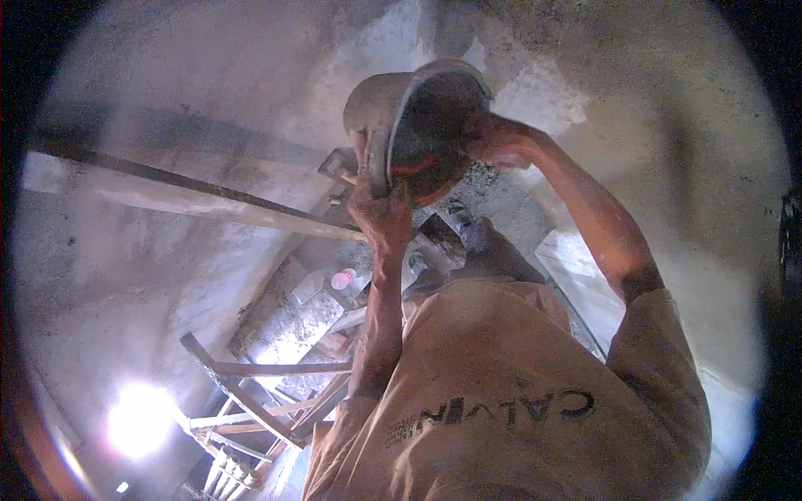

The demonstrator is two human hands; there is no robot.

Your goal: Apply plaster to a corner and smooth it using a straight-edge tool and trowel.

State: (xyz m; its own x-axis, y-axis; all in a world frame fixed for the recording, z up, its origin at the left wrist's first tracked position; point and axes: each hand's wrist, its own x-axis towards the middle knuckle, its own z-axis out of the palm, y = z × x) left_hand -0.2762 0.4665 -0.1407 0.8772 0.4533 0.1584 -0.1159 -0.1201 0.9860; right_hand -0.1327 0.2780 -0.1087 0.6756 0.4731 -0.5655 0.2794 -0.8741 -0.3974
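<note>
A dark, dirt-smeared bucket is held up and tipped on its side ahead of me, with its mouth turned toward the right. My left hand grips its near left rim, fingers along the outer wall. At the right edge of the mouth, my right hand is closed with curled fingers against the rim; its fingertips are partly hidden. The inside of the bucket is in shadow, with a reddish-orange patch low along the near wall. Whatever it contains is too dark to make out.
Plastered walls surround me. A long wooden pole slants in from the left toward the bucket. Lower left stands a wooden frame of crossed bars, near a bright lamp. A small pink round thing lies below, left of my feet.
</note>
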